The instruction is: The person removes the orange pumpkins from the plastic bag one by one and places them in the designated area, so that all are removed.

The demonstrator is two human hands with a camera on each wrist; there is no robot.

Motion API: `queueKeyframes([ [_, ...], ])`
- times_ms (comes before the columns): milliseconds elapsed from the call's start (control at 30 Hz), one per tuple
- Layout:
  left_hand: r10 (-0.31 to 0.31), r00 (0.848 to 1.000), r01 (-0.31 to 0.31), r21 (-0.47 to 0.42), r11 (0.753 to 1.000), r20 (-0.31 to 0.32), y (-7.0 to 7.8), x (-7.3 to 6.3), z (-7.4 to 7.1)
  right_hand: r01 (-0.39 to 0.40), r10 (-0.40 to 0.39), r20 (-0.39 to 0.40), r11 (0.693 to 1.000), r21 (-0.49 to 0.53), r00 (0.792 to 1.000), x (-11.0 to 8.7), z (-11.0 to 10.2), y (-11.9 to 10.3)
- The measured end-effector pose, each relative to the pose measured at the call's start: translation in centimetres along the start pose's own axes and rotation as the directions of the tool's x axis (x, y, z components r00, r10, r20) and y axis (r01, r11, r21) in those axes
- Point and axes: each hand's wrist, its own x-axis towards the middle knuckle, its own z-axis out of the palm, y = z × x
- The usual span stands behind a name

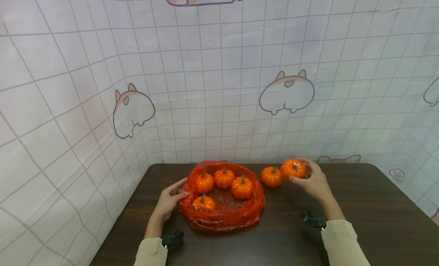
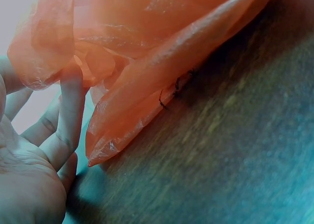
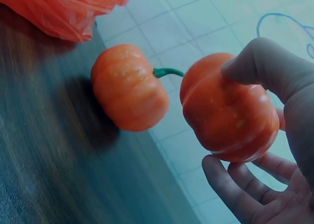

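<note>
An orange-red plastic bag [image 1: 224, 220] stands with its mouth wide, and several small orange pumpkins [image 1: 224, 177] with green stems sit inside. At the bag's left side, my left hand [image 1: 167, 203] holds the rim between thumb and fingers; in the left wrist view the bag's thin film [image 2: 142, 81] drapes over the fingertips. To the right of the bag, my right hand [image 1: 316, 182] grips a small pumpkin [image 1: 293, 169] between thumb and fingers, raised over the table. Just left of it, another pumpkin [image 3: 128, 88] rests on the table, its stem toward the held one.
The dark wooden table [image 1: 288, 235] runs under everything. Behind it and at the left hangs a white gridded cloth [image 1: 219, 87] with cartoon animal prints. Dark bands [image 1: 173, 240] circle both wrists below the light sleeves.
</note>
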Motion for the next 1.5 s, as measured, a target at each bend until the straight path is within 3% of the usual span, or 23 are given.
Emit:
queueKeyframes([
  [433, 0.001, 1.0, -0.001, -0.007, 1.0, 0.012, 0.0, -0.1, -0.1, -0.049, 0.048, -0.018, 0.995, -0.082, 0.999, -0.1, 0.4, 1.5],
  [733, 0.0, 1.0, 0.0, -0.002, 1.0, 0.007, -0.1, -0.1, 0.0, -0.096, 0.094, -0.02, 0.992, -0.081, 0.995, 0.0, 0.7, 3.0],
  [1167, -0.004, 1.0, 0.004, -0.005, 1.0, 0.003, -0.1, 0.0, 0.0, -0.22, 0.222, 0.093, 0.975, -0.025, 0.971, 0.1, 0.9, 4.6],
  [1500, -0.017, 1.0, 0.017, -0.018, 1.0, -0.008, -0.1, 0.1, 0.1, -0.23, 0.226, 0.123, 0.973, 0.019, 0.966, 0.3, 1.2, 4.8],
])
